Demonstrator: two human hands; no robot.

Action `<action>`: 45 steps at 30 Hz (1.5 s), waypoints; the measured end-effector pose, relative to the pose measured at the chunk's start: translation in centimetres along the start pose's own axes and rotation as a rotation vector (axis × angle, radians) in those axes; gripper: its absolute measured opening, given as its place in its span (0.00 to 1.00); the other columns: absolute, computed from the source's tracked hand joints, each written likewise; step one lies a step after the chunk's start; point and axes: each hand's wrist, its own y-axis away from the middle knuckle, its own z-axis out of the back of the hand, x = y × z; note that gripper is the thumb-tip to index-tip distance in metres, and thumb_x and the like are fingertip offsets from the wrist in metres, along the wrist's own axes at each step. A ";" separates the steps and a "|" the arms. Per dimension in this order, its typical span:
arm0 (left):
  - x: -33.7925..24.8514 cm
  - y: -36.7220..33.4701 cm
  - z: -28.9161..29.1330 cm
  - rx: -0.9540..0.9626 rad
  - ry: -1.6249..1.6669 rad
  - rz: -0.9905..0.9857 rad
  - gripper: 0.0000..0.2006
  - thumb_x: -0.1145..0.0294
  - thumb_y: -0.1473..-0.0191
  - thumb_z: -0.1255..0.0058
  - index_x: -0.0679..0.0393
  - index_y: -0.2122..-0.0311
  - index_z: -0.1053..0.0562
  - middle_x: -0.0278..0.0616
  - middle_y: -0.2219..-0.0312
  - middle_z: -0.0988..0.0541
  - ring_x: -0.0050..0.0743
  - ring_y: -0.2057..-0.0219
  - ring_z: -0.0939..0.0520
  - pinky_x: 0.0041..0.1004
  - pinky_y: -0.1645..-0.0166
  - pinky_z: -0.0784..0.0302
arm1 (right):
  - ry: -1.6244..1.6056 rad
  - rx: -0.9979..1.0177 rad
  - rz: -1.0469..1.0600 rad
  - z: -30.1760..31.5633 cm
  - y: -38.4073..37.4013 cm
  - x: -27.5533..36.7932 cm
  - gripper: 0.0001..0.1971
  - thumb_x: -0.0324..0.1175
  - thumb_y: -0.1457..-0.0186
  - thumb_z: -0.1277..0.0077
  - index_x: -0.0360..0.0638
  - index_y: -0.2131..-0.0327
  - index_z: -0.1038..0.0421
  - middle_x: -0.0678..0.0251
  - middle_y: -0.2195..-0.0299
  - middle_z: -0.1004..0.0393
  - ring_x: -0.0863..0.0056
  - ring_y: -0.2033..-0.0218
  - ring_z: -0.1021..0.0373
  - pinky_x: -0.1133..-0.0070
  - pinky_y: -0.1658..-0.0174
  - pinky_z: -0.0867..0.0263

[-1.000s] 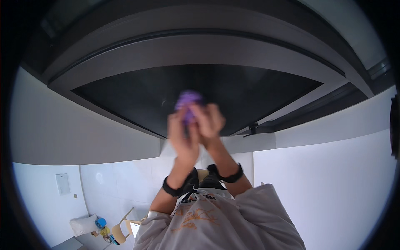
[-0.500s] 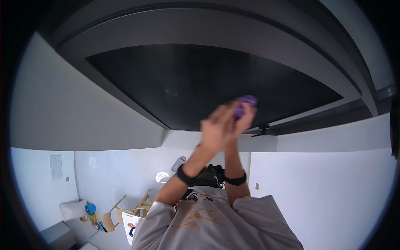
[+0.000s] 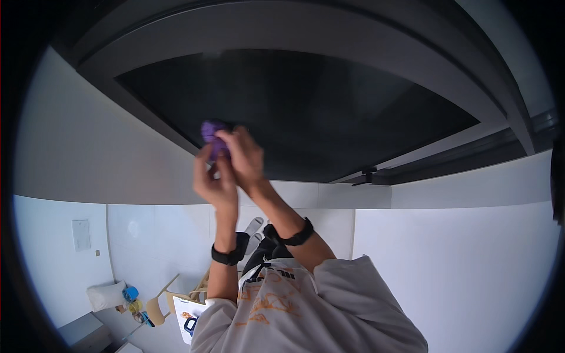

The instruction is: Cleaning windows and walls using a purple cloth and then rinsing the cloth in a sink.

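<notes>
A bunched purple cloth (image 3: 213, 130) is up against the lower left part of a dark glass pane (image 3: 294, 112), close to the pane's left edge. My right hand (image 3: 246, 157) presses on the cloth from the right, its thumb lying across it. Just below and left, my left hand (image 3: 215, 181) has its fingertips closed on the cloth's lower end. The two hands touch, slightly blurred, so part of the cloth is hidden. Around the glass runs a wide dark grey frame (image 3: 282, 26).
A black handle (image 3: 368, 175) sticks out at the frame's lower right. Pale walls stand left (image 3: 106, 141) and right (image 3: 447, 259). Below left are a wooden chair (image 3: 156, 309), a white table (image 3: 183, 309), a pale cushion (image 3: 106, 296) and several coloured items. Grey slippers (image 3: 254, 226) show beneath my arms.
Both hands and the purple cloth have moved left across the glass, from right of the middle to near its left edge. The hands are now less overlapped.
</notes>
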 end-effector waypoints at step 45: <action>-4.3 20.1 -18.5 0.882 0.309 0.140 0.08 0.75 0.50 0.47 0.59 0.64 0.21 0.48 0.68 0.19 0.38 0.70 0.16 0.28 0.64 0.21 | 0.635 -0.503 -0.697 22.4 14.0 -12.0 0.20 0.27 0.53 0.44 0.40 0.55 0.36 0.58 0.62 0.29 0.58 0.62 0.29 0.70 0.60 0.32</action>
